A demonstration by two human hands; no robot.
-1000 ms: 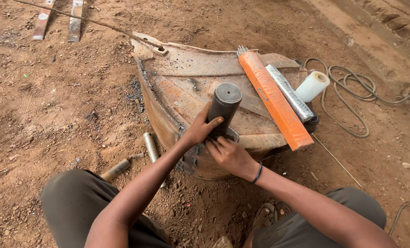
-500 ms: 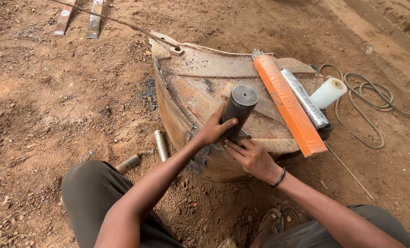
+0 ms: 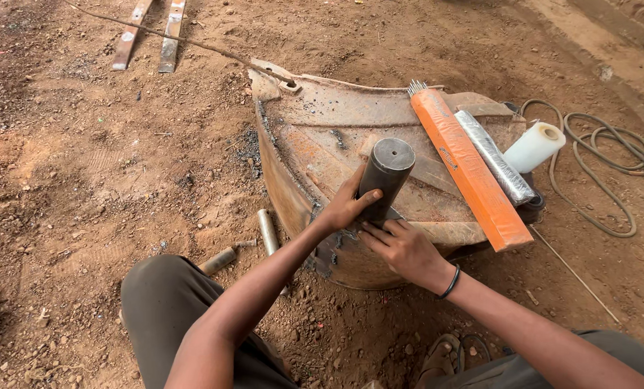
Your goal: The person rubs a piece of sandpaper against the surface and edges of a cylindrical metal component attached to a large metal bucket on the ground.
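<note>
Steel cylinder [image 3: 384,179], dark grey and thick, is held upright with its flat top tilted slightly toward the camera, standing on the near edge of a large rusty curved metal shell [image 3: 322,151] that lies on bare red-brown dirt ground [image 3: 84,166]. The left hand [image 3: 345,207] is wrapped partway around the cylinder's lower left side, thumb forward on its wall. The right hand [image 3: 402,247], a dark band at its wrist, is laid with fingers spread and nearly flat at the cylinder's base, pressing on the shell rather than closed around anything.

A slip is judged possible: the cylinder is seated on a sloping, curved surface near the rim, so it could roll or topple off toward the knees if the grip is loosened, and fingers at its foot could be pinched.

On the shell's right side a long orange rectangular box [image 3: 467,169] is laid diagonally, with thin grey rods protruding from its far end. Just beside it, on the right, a long packet in silvery foil [image 3: 496,156] is laid parallel. Beyond that, a white roll [image 3: 534,146] is seen near a coiled grey cable [image 3: 610,155]. Two short metal pieces [image 3: 246,245] lie on the dirt to the left of the shell, and two flat metal strips [image 3: 149,36] lie far off at top left.
</note>
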